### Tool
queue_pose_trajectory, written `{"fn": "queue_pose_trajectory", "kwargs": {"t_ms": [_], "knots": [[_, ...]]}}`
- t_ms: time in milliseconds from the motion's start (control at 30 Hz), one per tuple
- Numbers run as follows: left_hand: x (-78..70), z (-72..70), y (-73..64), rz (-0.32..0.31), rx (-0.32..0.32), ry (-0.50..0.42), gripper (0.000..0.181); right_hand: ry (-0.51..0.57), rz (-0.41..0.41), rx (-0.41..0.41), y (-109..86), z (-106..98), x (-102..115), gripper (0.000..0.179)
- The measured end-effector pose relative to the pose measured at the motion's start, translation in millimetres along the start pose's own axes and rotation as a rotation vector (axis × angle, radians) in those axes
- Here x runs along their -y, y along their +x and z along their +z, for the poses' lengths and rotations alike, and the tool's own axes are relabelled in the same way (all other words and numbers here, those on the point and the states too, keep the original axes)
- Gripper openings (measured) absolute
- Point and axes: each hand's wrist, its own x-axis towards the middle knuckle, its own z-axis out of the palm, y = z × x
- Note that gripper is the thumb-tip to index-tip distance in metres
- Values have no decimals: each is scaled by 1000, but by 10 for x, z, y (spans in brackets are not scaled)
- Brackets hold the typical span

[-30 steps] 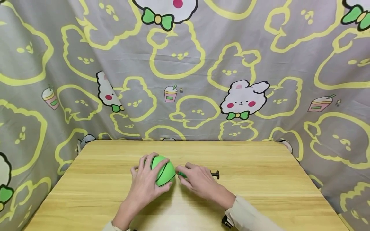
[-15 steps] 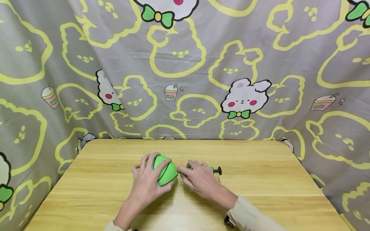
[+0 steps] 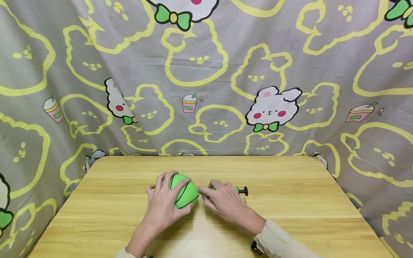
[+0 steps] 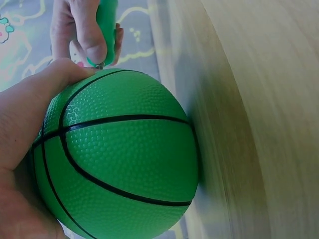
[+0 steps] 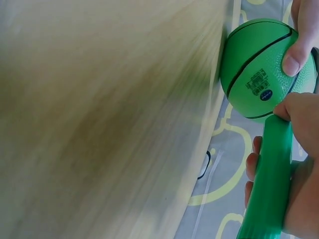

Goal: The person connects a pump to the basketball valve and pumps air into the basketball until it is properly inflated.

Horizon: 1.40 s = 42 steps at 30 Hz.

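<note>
A green ball (image 3: 188, 193) with black seam lines, made like a small basketball, sits on the table in the head view. My left hand (image 3: 162, 200) grips it from the left, fingers spread over its top and thumb on the near side. To its right, my right hand (image 3: 226, 200) holds a green hand pump (image 5: 271, 184), fingers wrapped round the barrel. The pump's black handle (image 3: 246, 191) sticks out to the right. In the left wrist view a short metal tip (image 4: 100, 65) shows between the pump and the ball, right at the ball's surface. Printing marks the ball's side in the right wrist view.
The wooden table (image 3: 290, 200) extends on both sides of the hands. A grey curtain (image 3: 213, 93) with yellow cartoon outlines hangs behind its back edge and along the sides. A dark wrist device (image 3: 256, 247) shows by the right sleeve (image 3: 280, 238).
Over the last second the pump's handle end has swung slightly away from me and to the right, with more green barrel showing behind the right hand. The ball has shifted slightly right.
</note>
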Motion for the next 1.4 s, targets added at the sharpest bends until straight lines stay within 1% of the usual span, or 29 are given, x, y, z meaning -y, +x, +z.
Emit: {"fn": "queue_pose_trajectory", "kwargs": {"t_ms": [500, 633, 833, 1067, 1233, 1333, 1400], "knots": [[1, 15, -3, 0, 8, 20, 70, -1, -16, 16, -25, -18, -31, 10], [-5, 10, 7, 3, 15, 25, 70, -7, -22, 7, -28, -23, -39, 11], [-6, 3, -6, 8, 13, 21, 70, 18, -31, -9, -16, -27, -23, 8], [-54, 33, -7, 22, 22, 33, 71, 49, -10, 10, -77, -50, -38, 10], [-87, 64, -8, 32, 49, 37, 71, 75, -13, -14, -135, -56, -60, 12], [-63, 60, -5, 28, 58, 18, 70, 86, -23, -22, -138, -63, -77, 13], [-9, 28, -10, 6, 50, 9, 71, 80, -7, -29, -135, -64, -97, 13]]}}
